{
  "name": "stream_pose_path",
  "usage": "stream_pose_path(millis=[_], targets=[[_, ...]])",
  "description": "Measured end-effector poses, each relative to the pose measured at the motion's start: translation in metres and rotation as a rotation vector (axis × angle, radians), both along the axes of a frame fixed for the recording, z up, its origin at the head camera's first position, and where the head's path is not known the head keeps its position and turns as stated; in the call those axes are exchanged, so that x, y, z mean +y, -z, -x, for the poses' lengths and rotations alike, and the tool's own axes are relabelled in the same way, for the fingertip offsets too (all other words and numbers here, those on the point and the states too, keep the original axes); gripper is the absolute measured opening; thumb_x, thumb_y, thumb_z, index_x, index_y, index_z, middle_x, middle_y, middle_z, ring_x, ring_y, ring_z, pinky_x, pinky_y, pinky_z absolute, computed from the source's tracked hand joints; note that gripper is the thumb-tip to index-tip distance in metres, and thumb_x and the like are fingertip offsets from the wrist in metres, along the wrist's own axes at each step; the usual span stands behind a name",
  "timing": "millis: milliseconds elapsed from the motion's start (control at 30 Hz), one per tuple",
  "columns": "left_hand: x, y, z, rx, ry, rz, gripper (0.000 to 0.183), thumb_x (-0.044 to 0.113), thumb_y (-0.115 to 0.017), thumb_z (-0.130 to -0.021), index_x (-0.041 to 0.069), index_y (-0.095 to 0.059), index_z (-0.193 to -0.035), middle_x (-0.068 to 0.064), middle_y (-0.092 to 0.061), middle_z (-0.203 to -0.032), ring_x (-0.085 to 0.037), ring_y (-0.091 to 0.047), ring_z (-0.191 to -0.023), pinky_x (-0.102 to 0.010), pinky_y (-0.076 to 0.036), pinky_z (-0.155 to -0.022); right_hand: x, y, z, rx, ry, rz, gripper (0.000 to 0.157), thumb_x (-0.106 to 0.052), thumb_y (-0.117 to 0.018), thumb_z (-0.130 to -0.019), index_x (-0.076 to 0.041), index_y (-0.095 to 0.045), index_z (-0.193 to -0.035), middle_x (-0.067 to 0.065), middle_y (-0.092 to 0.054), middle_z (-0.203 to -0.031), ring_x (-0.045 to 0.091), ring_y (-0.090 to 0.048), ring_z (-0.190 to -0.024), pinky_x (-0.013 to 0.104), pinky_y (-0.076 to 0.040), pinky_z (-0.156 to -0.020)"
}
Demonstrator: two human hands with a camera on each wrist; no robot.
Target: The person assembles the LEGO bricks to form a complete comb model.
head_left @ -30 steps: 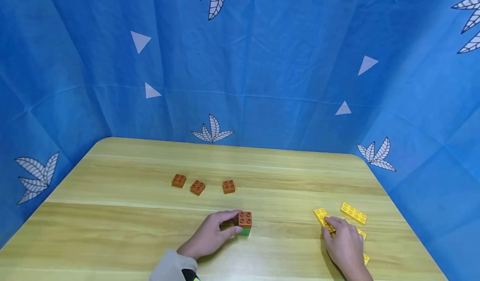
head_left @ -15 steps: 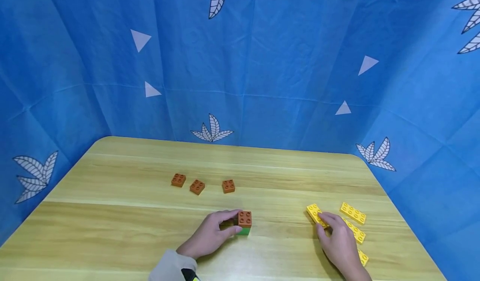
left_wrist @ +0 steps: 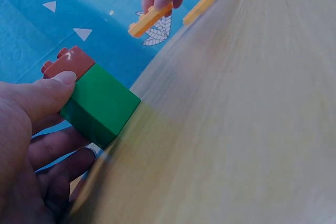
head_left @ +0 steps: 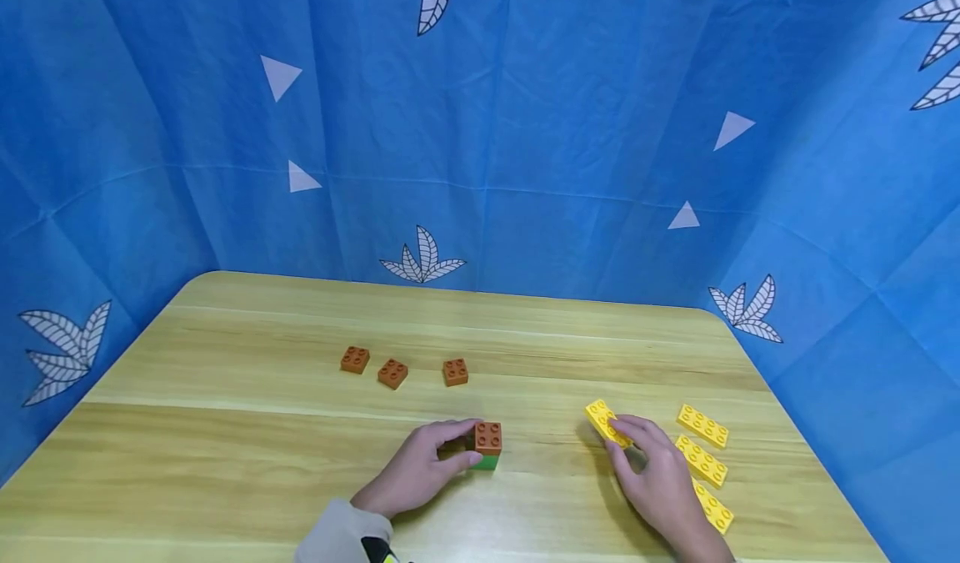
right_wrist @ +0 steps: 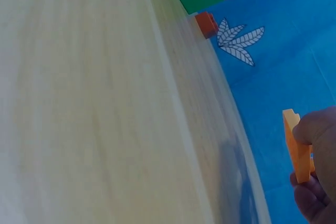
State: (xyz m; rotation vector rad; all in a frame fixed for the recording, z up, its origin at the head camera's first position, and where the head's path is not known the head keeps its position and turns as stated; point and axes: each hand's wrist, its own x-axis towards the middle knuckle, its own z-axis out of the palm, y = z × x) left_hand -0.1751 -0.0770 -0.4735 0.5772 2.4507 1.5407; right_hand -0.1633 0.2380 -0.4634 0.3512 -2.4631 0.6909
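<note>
My left hand (head_left: pixel 420 470) grips a small stack on the table, a brown toy brick (head_left: pixel 488 436) on top of a green brick (left_wrist: pixel 105 103). Its thumb lies across the seam between the two in the left wrist view. In my right hand (head_left: pixel 656 480) a flat yellow brick (head_left: pixel 606 423) with two rows of studs is pinched between thumb and fingers. The right wrist view shows this yellow brick (right_wrist: pixel 297 148) raised above the tabletop. It is to the right of the stack, apart from it.
Several yellow bricks (head_left: pixel 702 426) lie to the right, beyond my right hand. Three brown bricks (head_left: pixel 392 373) are spread farther back on the wooden table (head_left: pixel 225 463). A blue patterned curtain (head_left: pixel 480 129) hangs behind the table.
My right hand has lifted the yellow brick away from the other yellow ones and moved it left, toward the stack. My left hand stays on the stack.
</note>
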Motion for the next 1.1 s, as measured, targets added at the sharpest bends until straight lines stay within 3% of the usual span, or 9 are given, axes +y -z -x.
stream_pose_path(millis=[133,767,967,1100], targets=[[-0.001,-0.001,0.002,0.009,-0.002,0.011,0.057,0.044,-0.062,-0.087,0.018,-0.050,-0.137,-0.002,-0.052,-0.137,-0.026,-0.047,-0.128,-0.048,-0.037,-0.105,-0.005,-0.003,0.001,0.038,-0.059,0.006,0.028,-0.002,-0.077,-0.074,-0.006,-0.071,-0.101,0.005,-0.067,-0.105,0.023,-0.065,-0.096,-0.002,-0.029,-0.090],[-0.001,-0.001,0.006,0.024,-0.002,0.025,0.056,0.044,-0.062,-0.087,0.018,-0.051,-0.136,-0.002,-0.053,-0.136,-0.025,-0.048,-0.127,-0.047,-0.038,-0.104,-0.039,-0.015,-0.002,0.104,-0.382,-0.019,0.039,0.003,-0.075,-0.072,-0.009,-0.068,-0.109,0.002,-0.064,-0.114,0.021,-0.062,-0.101,0.005,-0.038,-0.092],[0.000,0.002,0.003,0.023,0.002,0.015,0.056,0.043,-0.062,-0.087,0.018,-0.051,-0.136,-0.001,-0.053,-0.136,-0.025,-0.048,-0.126,-0.046,-0.038,-0.104,-0.053,-0.016,-0.003,0.062,-0.415,-0.042,0.040,0.000,-0.074,-0.076,-0.014,-0.067,-0.113,0.000,-0.062,-0.120,0.018,-0.059,-0.108,0.025,-0.051,-0.088],[-0.001,0.004,0.002,0.029,0.008,0.021,0.057,0.044,-0.060,-0.088,0.018,-0.049,-0.137,-0.002,-0.052,-0.137,-0.025,-0.048,-0.126,-0.046,-0.039,-0.103,-0.062,-0.017,-0.002,0.029,-0.438,-0.066,0.038,-0.002,-0.073,-0.079,-0.014,-0.066,-0.115,0.002,-0.061,-0.122,0.018,-0.057,-0.111,0.036,-0.053,-0.085]])
